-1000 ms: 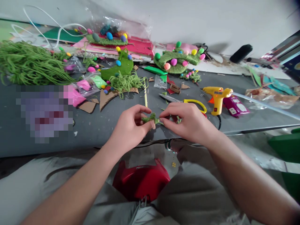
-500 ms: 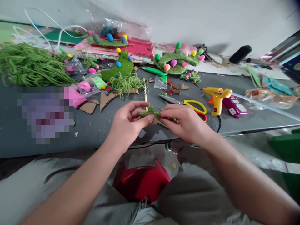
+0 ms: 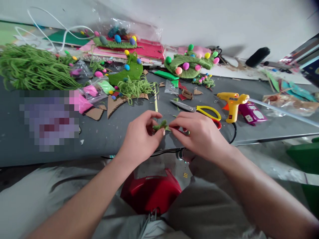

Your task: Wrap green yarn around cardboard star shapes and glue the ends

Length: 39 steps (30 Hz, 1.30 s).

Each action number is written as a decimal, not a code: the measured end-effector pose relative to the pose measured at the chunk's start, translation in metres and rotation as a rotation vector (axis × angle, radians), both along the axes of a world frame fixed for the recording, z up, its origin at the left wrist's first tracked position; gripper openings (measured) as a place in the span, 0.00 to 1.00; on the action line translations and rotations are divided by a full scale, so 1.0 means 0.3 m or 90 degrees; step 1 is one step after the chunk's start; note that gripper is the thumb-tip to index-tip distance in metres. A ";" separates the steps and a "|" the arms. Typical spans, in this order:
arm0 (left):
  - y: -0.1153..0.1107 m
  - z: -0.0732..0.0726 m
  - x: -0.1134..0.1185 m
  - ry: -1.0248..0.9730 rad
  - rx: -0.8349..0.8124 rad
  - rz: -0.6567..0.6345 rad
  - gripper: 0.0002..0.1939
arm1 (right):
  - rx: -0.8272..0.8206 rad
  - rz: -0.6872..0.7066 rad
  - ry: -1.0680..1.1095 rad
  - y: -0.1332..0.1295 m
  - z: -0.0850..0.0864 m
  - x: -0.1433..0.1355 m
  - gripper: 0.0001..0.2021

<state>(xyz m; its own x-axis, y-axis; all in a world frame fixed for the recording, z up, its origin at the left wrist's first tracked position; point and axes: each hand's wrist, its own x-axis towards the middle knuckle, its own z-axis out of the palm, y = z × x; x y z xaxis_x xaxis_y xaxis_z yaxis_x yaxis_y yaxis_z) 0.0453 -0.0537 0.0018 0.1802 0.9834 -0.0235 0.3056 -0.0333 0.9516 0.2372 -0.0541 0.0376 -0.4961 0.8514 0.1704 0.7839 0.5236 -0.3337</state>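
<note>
My left hand (image 3: pixel 142 136) is closed around a small piece wrapped in green yarn (image 3: pixel 161 125), its thumb pressed along the near side. At the right end of that piece, my right hand (image 3: pixel 196 127) pinches green yarn between thumb and fingertips. Both hands are just above the table's front edge, and the left fingers hide part of the piece. Behind them lies a thin yellow stick (image 3: pixel 156 99). Scissors (image 3: pixel 196 109) with yellow and red handles lie just beyond my right hand, which covers part of them.
A yellow glue gun (image 3: pixel 232 104) stands right of the scissors, beside a purple packet (image 3: pixel 251 113). Loose green yarn (image 3: pixel 136 89) and cardboard scraps (image 3: pixel 94 113) lie at left centre. A large yarn bundle (image 3: pixel 35 69) is far left. Yarn-covered shapes (image 3: pixel 189 63) with coloured balls sit behind.
The yarn-wrapped piece has tilted and dropped slightly, and its bare cardboard part no longer shows. My left hand has shifted a little right and down with it. The right hand keeps its pinch.
</note>
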 end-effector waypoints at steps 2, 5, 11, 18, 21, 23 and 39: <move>-0.001 0.007 0.004 -0.021 0.033 0.042 0.18 | 0.003 -0.029 0.033 -0.015 -0.002 -0.013 0.09; 0.001 0.020 0.009 -0.100 0.023 0.086 0.20 | -0.005 -0.045 0.092 -0.024 -0.012 -0.018 0.08; 0.010 0.032 0.015 -0.272 -0.068 0.100 0.21 | -0.043 -0.002 0.162 0.000 -0.027 0.010 0.10; 0.000 0.023 0.008 -0.260 -0.109 -0.013 0.22 | -0.039 0.050 0.161 0.059 -0.013 0.051 0.10; -0.005 0.010 0.006 -0.159 -0.071 -0.053 0.21 | -0.019 0.051 0.134 0.060 -0.009 0.056 0.10; -0.006 0.003 0.008 -0.100 -0.037 -0.046 0.20 | -0.007 0.031 0.112 0.048 -0.004 0.049 0.09; 0.013 0.022 0.017 -0.299 -0.104 0.081 0.22 | -0.068 -0.009 0.172 0.005 -0.011 0.015 0.09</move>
